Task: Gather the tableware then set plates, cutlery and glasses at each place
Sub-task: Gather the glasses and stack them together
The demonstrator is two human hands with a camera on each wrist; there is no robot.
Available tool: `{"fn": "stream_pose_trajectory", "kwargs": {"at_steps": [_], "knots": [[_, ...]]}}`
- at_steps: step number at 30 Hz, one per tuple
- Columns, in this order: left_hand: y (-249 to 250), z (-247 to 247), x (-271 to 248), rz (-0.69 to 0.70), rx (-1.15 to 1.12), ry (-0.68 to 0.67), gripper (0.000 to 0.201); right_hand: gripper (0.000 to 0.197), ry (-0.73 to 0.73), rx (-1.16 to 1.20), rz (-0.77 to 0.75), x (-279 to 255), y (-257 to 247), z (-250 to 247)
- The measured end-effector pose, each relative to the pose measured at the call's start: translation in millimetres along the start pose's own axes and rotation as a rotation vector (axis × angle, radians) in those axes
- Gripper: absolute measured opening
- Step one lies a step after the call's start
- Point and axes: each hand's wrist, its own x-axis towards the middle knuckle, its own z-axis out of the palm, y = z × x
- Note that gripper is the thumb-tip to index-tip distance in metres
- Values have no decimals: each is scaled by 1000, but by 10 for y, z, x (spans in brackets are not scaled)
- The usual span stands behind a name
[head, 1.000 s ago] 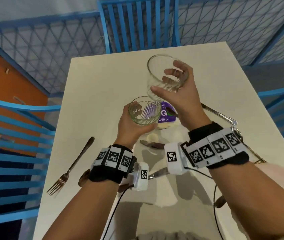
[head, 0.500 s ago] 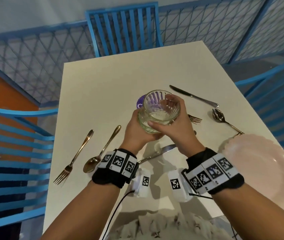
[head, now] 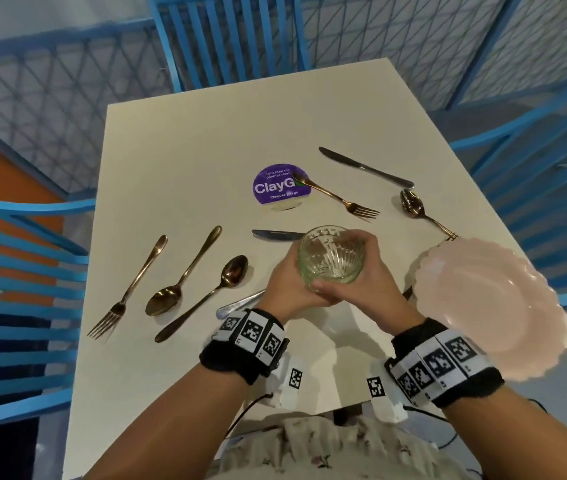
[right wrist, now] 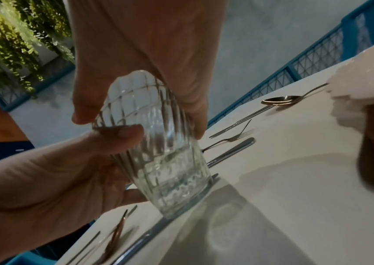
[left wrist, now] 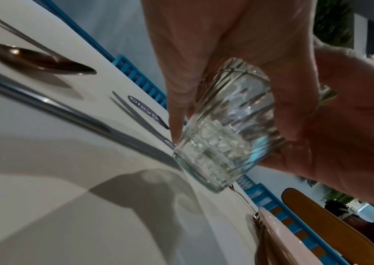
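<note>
Two clear ribbed glasses (head: 330, 259), one nested in the other, hang a little above the cream table (head: 188, 140) near its front middle. My left hand (head: 285, 285) grips the stack from the left and my right hand (head: 373, 271) wraps it from the right. The left wrist view shows the stack of glasses (left wrist: 222, 129) tilted, its base just off the table. In the right wrist view the glasses (right wrist: 158, 152) sit between both thumbs. A pink scalloped plate (head: 482, 306) lies at the right front corner. Loose cutlery is scattered around.
Left of my hands lie a fork (head: 129, 289) and two spoons (head: 185, 271) (head: 205, 299). A knife (head: 275, 234) lies just beyond the glasses. Farther right are a fork (head: 337, 199), a knife (head: 365, 167) and a spoon (head: 417, 209). Blue chairs (head: 15, 271) ring the table.
My right hand lowered its glass into the one in my left hand. Both hands then brought the nested glasses down and nearer the table's front edge.
</note>
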Motion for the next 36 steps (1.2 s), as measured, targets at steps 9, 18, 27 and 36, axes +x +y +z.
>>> {"fn": "stream_pose_trajectory", "kwargs": {"at_steps": [9,18,27,36], "knots": [[-184,174,-73,-35,38,53,75,92,-119,-100,11,-24,213,-147],[-207,82,17,-36,109,146,82,94,-147,-126,-52,131,216,-47],[-163,-26,78,-65,130,190,89,91,-139,-146,-110,269,169,71],[-262,-180,-56,64,-16,127,82,93,-26,-171,-122,155,166,187]]}}
